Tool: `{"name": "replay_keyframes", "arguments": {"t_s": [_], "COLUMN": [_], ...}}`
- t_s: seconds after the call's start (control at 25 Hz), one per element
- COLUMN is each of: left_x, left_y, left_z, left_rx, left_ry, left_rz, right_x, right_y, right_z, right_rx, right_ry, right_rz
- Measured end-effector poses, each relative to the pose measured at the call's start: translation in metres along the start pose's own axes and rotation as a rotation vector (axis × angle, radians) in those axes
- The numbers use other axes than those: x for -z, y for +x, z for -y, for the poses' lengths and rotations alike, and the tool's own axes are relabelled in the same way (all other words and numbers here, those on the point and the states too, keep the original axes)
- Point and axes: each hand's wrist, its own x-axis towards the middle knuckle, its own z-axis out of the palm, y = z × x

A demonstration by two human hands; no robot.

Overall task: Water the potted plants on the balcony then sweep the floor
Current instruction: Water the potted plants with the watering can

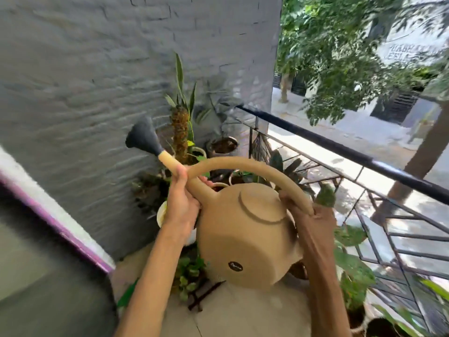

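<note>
The person is holding a tan watering can [245, 239] up in both hands, out over the cluster of potted plants that is standing in the corner where the grey brick wall [97, 69] is meeting the balcony railing [340, 148]. The left hand [181, 203] is wrapping its fingers [179, 175] round the spout just below the dark sprinkler head [142, 136]; the right hand [313, 217] is gripping the arched handle at its rear end, fingers curled tight about it. Neither hand is free.

The can is sitting roughly level, with the sprinkler head pointing up and away toward the wall, so no water is showing at the head. The watering step seems to be in hand, with the sweeping not yet begun; no broom is in view.

Beyond the can, a tall plant on a mossy pole [180, 132] is standing in a pale pot, with a darker pot [222, 145] just beside it nearer the railing. More leafy pots are lining the railing on the far side of the can, and a small trailing plant [189, 271] is lying on the floor beneath it.

The next move is probably calling for tipping the can forward, the right hand lifting the handle while the left is steering the spout down over one pot's soil.
</note>
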Motion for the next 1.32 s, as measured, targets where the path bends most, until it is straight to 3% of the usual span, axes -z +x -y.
{"name": "replay_keyframes", "arguments": {"t_s": [0.16,0.32,0.72,1.0,1.32], "left_x": [0.06,0.128,0.217,0.229,0.244], "left_y": [0.067,0.152,0.318,0.386,0.426], "left_z": [-0.023,-0.058,-0.129,-0.137,-0.12], "left_rx": [-0.052,-0.06,0.131,0.279,0.317], "left_ry": [-0.054,-0.096,-0.045,-0.072,-0.142], "left_rz": [-0.073,-0.141,-0.091,-0.108,-0.128], "right_x": [-0.077,-0.178,-0.38,-0.439,-0.465], "right_y": [0.018,0.043,0.065,0.083,0.107], "right_z": [0.01,0.036,0.063,0.087,0.097], "right_rx": [0.039,0.074,-0.08,-0.107,-0.095], "right_ry": [0.061,-0.022,-0.01,-0.126,-0.173], "right_rz": [0.267,0.37,0.024,-0.1,-0.076]}}
